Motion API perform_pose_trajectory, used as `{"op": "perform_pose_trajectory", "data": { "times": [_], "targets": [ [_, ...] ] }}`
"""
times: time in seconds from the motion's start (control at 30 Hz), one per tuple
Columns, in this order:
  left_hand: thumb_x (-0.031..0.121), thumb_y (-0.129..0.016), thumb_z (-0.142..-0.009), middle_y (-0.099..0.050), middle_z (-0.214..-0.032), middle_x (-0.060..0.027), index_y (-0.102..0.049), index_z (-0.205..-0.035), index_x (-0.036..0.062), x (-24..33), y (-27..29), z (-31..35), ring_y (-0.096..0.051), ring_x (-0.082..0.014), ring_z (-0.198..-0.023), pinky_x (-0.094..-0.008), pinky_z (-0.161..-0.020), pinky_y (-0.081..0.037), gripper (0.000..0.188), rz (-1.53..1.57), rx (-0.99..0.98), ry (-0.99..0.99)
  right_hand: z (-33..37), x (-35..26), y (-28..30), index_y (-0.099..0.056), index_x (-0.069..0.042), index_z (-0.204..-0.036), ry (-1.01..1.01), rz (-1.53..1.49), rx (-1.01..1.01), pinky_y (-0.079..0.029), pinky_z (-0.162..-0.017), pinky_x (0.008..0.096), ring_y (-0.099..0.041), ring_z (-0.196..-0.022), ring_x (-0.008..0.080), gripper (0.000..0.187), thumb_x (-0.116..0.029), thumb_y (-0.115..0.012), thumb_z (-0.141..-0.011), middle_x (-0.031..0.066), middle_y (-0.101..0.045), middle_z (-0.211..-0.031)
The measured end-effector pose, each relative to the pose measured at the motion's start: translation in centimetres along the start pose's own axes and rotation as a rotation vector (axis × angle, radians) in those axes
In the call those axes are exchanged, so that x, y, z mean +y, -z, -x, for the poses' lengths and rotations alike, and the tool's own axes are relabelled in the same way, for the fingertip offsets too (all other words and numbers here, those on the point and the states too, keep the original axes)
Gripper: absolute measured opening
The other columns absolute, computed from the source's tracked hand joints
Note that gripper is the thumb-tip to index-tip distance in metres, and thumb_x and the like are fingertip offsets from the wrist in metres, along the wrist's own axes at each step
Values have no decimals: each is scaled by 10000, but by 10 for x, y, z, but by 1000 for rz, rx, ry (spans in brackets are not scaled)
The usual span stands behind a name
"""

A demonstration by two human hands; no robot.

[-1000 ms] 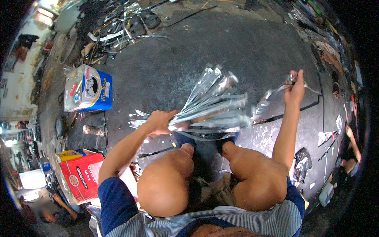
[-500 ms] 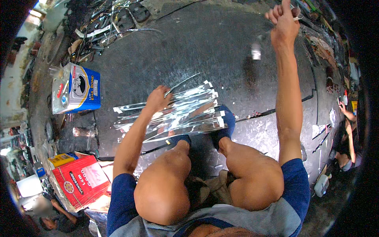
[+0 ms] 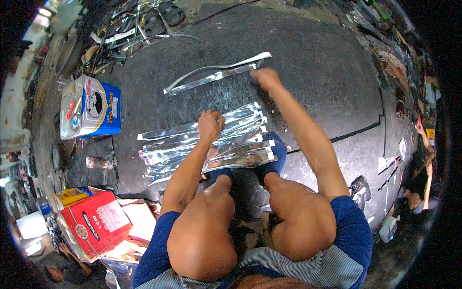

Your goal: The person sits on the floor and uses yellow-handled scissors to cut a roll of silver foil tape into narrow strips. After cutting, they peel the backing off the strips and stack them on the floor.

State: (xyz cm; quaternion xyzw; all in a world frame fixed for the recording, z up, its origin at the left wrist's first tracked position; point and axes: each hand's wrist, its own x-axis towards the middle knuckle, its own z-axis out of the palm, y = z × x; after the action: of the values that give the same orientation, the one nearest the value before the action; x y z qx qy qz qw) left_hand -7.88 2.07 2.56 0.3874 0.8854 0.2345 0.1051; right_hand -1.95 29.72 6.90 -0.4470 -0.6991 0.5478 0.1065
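A pile of shiny clear plastic strips (image 3: 173,146) with white ends lies on the dark floor ahead of my feet. My left hand (image 3: 211,126) is at the pile's far edge, its fingers curled down onto a strip. Further away, a looped shiny strip (image 3: 209,78) with a white band along its far side stretches slantwise, clear of the pile. My right hand (image 3: 267,80) reaches to this strip's right end, palm downward. Motion smears its fingers, so I cannot make out whether they grip the strip.
A blue and white metal can (image 3: 103,108) stands at the left, near a clear jar (image 3: 99,162). A red box (image 3: 96,224) sits at the lower left. Scrap strips (image 3: 127,38) are heaped at the far left. Another person's arm (image 3: 428,159) shows at the right edge.
My right hand has come down from the far right to the middle. The looped strip now appears beyond the pile. My left hand has shifted right along the pile.
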Motion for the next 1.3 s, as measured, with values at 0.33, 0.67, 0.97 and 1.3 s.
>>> {"op": "perform_pose_trajectory", "data": {
  "times": [0.33,0.67,0.97,1.3],
  "targets": [
    [227,-667,-811,-593,-819,-102,-697,-843,57,12,19,17,-536,-312,-833,-426,-735,-414,176,194,191,-37,85,55,3,-701,-3,-874,65,-86,-310,-453,-585,276,-562,-590,118,540,-458,-430,-979,20,-633,-676],
    [172,-654,-825,-584,-862,-94,-707,-944,99,41,24,21,-543,-298,-824,-411,-724,-410,150,191,207,-166,118,10,22,-599,-60,-727,-498,-430,-297,-364,-415,242,-468,-480,89,490,-494,-520,-940,-40,-468,-570],
    [158,-711,-756,-553,-948,-93,-648,-1035,78,55,18,44,-561,-227,-678,-356,-605,-469,297,410,-72,-163,138,68,33,-617,-47,-788,-480,-631,-272,-426,-483,229,-507,-512,91,315,-340,-639,-901,-13,-552,-616],
    [341,-701,-828,-537,-653,-25,-587,-709,23,90,6,23,-523,-107,-599,-276,-537,-424,358,758,-430,15,185,67,28,-608,-52,-926,-456,-805,-343,-489,-567,238,-561,-600,103,167,-219,-613,-927,6,-581,-682]
  ]
}}
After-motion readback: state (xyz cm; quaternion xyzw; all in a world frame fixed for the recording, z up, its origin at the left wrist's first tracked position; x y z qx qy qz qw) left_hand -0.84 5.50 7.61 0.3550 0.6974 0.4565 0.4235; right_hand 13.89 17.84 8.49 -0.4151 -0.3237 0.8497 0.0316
